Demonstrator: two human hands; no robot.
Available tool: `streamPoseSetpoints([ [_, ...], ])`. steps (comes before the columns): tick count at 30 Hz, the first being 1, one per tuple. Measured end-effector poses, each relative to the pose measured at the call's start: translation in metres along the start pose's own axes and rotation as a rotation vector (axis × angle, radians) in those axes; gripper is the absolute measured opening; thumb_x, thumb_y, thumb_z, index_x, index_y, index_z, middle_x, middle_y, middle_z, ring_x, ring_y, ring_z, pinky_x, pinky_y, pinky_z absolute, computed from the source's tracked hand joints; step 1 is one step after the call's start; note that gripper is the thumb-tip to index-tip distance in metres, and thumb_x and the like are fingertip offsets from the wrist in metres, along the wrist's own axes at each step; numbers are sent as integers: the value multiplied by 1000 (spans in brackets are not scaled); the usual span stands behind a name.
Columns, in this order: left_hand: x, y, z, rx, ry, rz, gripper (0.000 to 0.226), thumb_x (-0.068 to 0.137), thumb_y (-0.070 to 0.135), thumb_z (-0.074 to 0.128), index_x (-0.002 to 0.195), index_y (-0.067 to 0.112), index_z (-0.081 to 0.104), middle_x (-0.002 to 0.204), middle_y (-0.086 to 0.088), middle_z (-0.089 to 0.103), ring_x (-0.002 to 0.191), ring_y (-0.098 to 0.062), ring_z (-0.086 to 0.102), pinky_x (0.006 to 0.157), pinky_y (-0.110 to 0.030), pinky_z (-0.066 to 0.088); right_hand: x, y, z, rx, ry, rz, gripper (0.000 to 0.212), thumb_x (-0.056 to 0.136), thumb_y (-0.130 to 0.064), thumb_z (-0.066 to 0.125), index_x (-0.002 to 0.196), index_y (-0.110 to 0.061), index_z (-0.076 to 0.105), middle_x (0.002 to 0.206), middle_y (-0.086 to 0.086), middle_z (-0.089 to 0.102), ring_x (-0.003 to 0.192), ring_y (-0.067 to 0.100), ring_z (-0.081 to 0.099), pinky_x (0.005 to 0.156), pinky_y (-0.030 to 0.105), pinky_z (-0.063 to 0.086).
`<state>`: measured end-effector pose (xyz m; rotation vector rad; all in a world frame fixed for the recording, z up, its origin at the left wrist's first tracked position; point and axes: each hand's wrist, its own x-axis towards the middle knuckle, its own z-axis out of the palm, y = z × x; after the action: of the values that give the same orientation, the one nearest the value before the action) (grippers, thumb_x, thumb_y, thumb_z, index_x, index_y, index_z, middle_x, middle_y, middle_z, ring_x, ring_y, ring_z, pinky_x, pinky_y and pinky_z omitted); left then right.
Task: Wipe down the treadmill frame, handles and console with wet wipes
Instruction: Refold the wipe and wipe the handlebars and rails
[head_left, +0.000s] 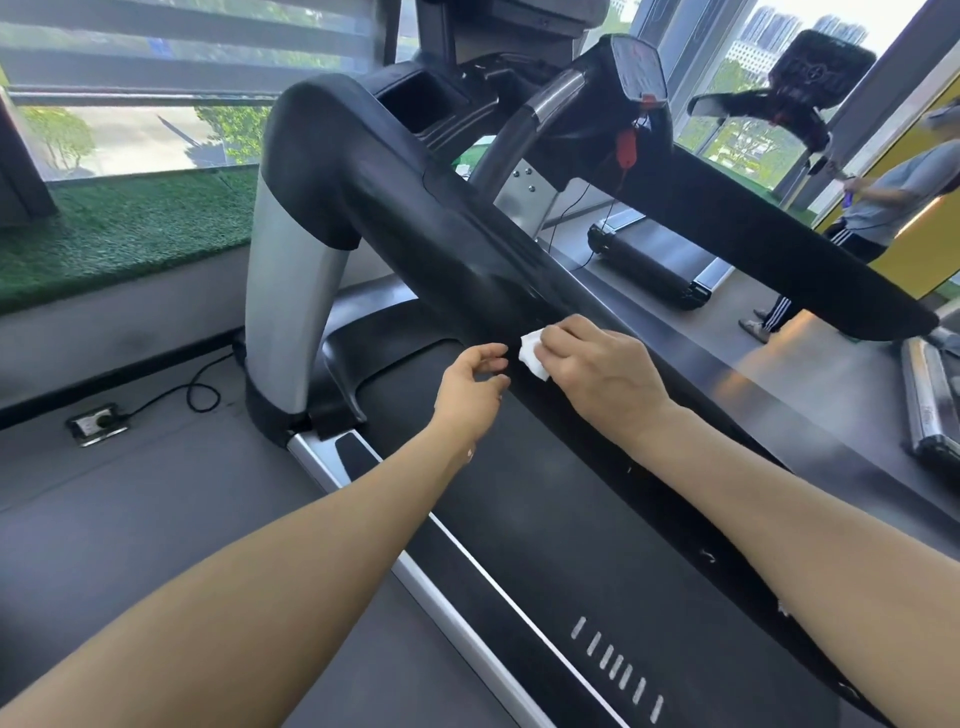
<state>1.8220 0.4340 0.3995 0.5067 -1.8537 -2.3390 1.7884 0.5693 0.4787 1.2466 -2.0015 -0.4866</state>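
A black treadmill handrail (415, 208) runs diagonally from the upper left down toward me. My right hand (597, 374) holds a small folded white wet wipe (532, 353) against the rail's lower side, fingers curled over it. Just left of the wipe and under the rail is my left hand (470, 389), fingers loosely curled with nothing in them. The console (636, 73) with a red safety clip sits at the top centre. A silver upright (285, 291) carries the rail on the left. The black belt (571, 545) lies below my arms.
A floor socket with a black cable (98, 425) lies at the left. Green artificial turf (130, 228) lines the window sill. A second treadmill (649, 260) stands to the right, and a person (872, 208) stands at the far right by a yellow wall.
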Motion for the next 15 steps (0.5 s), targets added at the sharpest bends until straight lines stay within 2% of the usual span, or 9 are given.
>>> streamPoseSetpoints([
  [1,1,0,0,-2,-2,1,33,90,1,55,110,27,60,101,11,61,84,-4,59,90,-31,51,-7,-1,-1,-2,2,-3,39,84,13,31,78,-13,59,70,-4,57,69,16,61,50,20,39],
  [3,2,-1,-1,-11,-10,1,33,90,1,55,107,28,61,102,11,62,87,-5,59,91,-32,51,-27,-5,-4,-12,-22,-47,34,89,13,27,89,-9,53,74,-2,58,72,17,62,53,21,46],
  [7,4,-4,-3,-27,-18,-11,35,89,2,55,103,34,61,104,12,62,95,-8,60,93,-34,51,-29,-5,-6,-30,-15,-85,55,97,7,20,71,-9,66,69,-2,57,67,18,62,53,21,45],
  [8,4,-5,-4,-28,-21,-13,35,89,2,56,104,34,61,104,11,62,95,-9,60,93,-33,51,-22,-5,-2,-36,-14,-108,53,97,6,24,68,-10,65,67,-2,56,65,18,61,51,22,44],
  [11,5,-7,-6,-28,-30,-18,34,90,3,56,110,30,61,107,9,63,93,-9,60,91,-31,50,8,-7,13,-50,-26,-201,22,80,-5,64,61,-16,64,66,-4,54,66,16,58,52,23,39],
  [12,6,-7,-7,-26,-30,-20,34,90,3,55,112,29,61,107,9,64,92,-9,60,90,-31,50,19,-7,20,-44,-44,-220,22,77,-7,66,58,-18,63,65,-6,54,66,15,58,51,22,38],
  [15,10,-11,-12,-33,-2,-29,34,91,4,54,114,28,59,102,10,63,90,-11,60,89,-33,51,51,-4,34,-8,-106,-256,39,78,-5,42,50,-22,63,62,-7,54,64,15,57,48,22,36],
])
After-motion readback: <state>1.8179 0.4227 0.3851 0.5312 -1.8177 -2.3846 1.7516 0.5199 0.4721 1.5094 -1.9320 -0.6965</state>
